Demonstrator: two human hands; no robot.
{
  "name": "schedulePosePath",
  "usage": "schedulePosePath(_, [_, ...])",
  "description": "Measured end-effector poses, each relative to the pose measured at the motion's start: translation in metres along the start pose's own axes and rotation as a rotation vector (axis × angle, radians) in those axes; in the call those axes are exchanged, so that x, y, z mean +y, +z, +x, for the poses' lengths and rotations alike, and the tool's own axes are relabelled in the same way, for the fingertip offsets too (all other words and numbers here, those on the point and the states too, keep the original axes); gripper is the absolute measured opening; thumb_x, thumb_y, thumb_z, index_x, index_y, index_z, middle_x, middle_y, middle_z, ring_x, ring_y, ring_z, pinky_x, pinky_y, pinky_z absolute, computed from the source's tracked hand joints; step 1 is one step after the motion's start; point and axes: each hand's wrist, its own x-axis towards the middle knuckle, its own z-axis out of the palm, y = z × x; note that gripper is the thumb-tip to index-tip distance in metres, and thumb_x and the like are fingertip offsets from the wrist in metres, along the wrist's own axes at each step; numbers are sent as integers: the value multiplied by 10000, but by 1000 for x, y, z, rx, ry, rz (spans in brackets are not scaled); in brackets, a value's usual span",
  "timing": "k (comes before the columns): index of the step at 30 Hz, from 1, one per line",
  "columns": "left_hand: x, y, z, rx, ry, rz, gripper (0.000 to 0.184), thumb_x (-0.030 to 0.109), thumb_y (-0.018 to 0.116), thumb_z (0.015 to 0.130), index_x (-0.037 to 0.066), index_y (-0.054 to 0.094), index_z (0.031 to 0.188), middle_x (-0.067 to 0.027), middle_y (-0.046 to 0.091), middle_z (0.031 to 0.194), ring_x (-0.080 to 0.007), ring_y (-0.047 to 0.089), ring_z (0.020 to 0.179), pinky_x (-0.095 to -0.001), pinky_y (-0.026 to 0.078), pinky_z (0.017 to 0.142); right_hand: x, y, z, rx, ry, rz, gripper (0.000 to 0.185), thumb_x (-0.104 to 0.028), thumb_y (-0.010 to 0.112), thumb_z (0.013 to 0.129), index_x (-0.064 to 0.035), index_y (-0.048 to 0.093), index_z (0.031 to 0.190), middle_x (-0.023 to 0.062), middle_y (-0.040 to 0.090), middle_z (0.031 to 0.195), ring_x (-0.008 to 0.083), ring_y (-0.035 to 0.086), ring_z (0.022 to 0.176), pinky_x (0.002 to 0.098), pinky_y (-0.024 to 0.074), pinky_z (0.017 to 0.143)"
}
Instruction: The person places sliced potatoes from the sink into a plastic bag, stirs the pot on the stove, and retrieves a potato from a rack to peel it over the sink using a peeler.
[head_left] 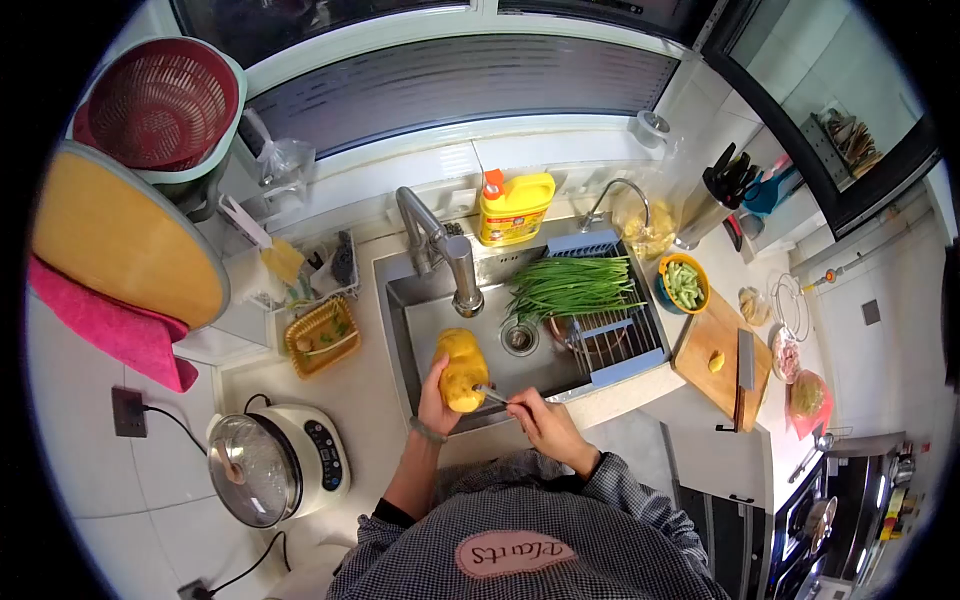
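My left hand [435,402] grips a large, lumpy yellow potato [460,362] from its left side, above the near part of the sink [400,330]. In my right hand [552,426] is a slim metal peeler or small knife [490,393]; which one I cannot tell. Its tip touches the lower right end of the potato. Just beyond the potato stands the faucet [465,285], and the drain [519,337] lies to its right. Long green garlic chives [575,287] rest on the drying rack [620,345] over the sink's right side.
A yellow jug [515,210] stands behind the sink. Rightward are a bowl of cut green pieces [684,285], a cutting board [705,350] and a cleaver [745,362]. On the left are a yellow basket [322,340] and an electric cooker [275,465] with a glass lid.
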Motion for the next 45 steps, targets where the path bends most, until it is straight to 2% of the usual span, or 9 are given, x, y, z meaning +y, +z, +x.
schedulePosePath(11, [7,-16,-10,223,22,131,376,347,480,967,125,459,1269,-83,585,1155,-238,618,1023,-398,537,843,-5,38,7,39,-262,-407,67,-85,568,894,-47,555,949,118,636,851,346,623,634,407,506,536])
schedulePosePath(18, [4,-18,-18,157,-55,74,436,345,482,955,95,431,1309,-114,585,1195,-290,616,1042,-560,550,775,29,50,45,80,-78,-343,100,-78,582,874,-50,540,960,141,648,770,369,627,662,430,500,544])
schedulePosePath(24, [16,-4,-32,11,-130,20,452,335,467,970,114,370,1353,-121,580,1180,-297,629,1002,-486,572,752,79,59,77,127,18,-278,95,-31,568,880,-38,509,954,167,646,755,383,636,699,383,507,591])
schedulePosePath(27, [22,-5,-32,29,-151,-24,449,373,435,978,125,379,1349,-129,587,1160,-300,639,968,-496,569,751,85,66,76,208,121,-59,70,-35,562,908,-26,502,942,130,646,734,297,655,644,325,491,580])
schedulePosePath(29, [22,-17,-26,47,-130,-17,448,383,417,984,106,399,1336,-128,597,1147,-300,643,956,-488,567,762,68,60,68,168,90,199,81,-72,561,940,-15,506,925,71,617,706,155,606,598,272,454,547])
schedulePosePath(33, [22,-21,-18,56,-83,-37,466,404,365,999,48,471,1280,-115,629,1116,-277,649,949,-443,558,802,13,44,46,86,28,160,113,-129,561,950,-21,530,962,99,601,691,158,611,600,285,460,546])
schedulePosePath(35, [22,-19,-15,83,-62,-34,473,406,355,1002,36,486,1265,-111,633,1116,-265,649,957,-428,555,808,-4,45,38,31,-21,201,89,-97,554,955,-18,536,918,29,579,672,68,533,566,232,419,515])
schedulePosePath(40, [21,-23,-11,90,-19,-43,466,401,346,1005,42,505,1255,-106,636,1122,-237,645,984,-404,552,818,-4,53,39,30,-99,81,85,-100,579,933,-19,552,931,102,579,675,186,590,537,289,434,503])
schedulePosePath(45, [27,-12,-29,78,-53,35,511,435,373,982,38,483,1285,-141,623,1146,-298,650,955,-429,556,812,10,53,59,58,-116,20,72,-61,575,906,-19,569,964,176,622,760,390,617,665,379,472,540])
